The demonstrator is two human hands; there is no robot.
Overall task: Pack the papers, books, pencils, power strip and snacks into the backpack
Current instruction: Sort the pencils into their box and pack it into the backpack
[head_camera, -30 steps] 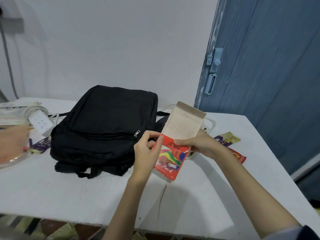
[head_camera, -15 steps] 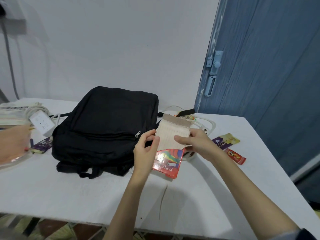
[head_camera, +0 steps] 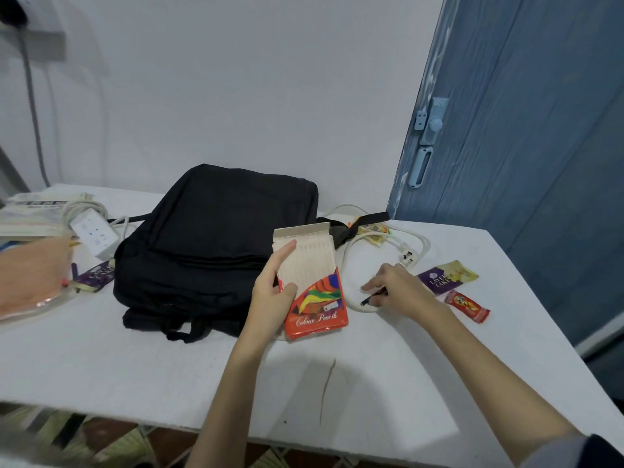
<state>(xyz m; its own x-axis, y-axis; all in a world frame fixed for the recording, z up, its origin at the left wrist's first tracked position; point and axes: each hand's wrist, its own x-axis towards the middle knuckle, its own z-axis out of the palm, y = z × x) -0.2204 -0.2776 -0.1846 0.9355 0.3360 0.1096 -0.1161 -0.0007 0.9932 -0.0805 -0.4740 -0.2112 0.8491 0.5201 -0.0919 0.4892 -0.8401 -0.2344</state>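
Gripping the open pencil box (head_camera: 312, 282) upright, the left hand (head_camera: 275, 292) risks spilling pencils if tilted; right hand (head_camera: 398, 292) pinches a loose pencil (head_camera: 373, 296).

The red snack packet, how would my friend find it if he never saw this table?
Start at the blue door and look down to the white table beside it. Just past the right hand lie two snacks: the red packet is the smaller one, nearer the table's right edge, touching the bigger purple and yellow packet.
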